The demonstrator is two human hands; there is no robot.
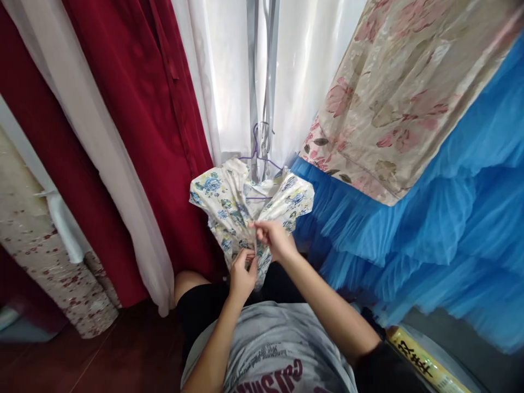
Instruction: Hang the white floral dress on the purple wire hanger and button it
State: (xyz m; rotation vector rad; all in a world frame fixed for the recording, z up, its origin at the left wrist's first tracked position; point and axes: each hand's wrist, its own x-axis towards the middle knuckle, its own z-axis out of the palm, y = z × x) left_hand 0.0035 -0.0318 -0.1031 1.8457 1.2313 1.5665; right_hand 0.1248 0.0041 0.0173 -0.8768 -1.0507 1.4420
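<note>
A small cream garment with blue flowers [229, 199] hangs on a purple hanger [257, 158] in front of me. My left hand [242, 274] pinches the garment's front lower down, fingers closed on the cloth. My right hand [273, 237] pinches the same front edge just above, thumb and fingers pressed together on the fabric. Both hands meet at the middle of the garment.
Dark red velvet cloth [135, 109] and white sheer curtains [221, 76] hang to the left and behind. A blue tulle skirt [429, 234] and a beige floral fabric [401, 93] hang at right. A patterned fabric roll [45, 256] leans at left. Wooden floor [123, 355] lies below.
</note>
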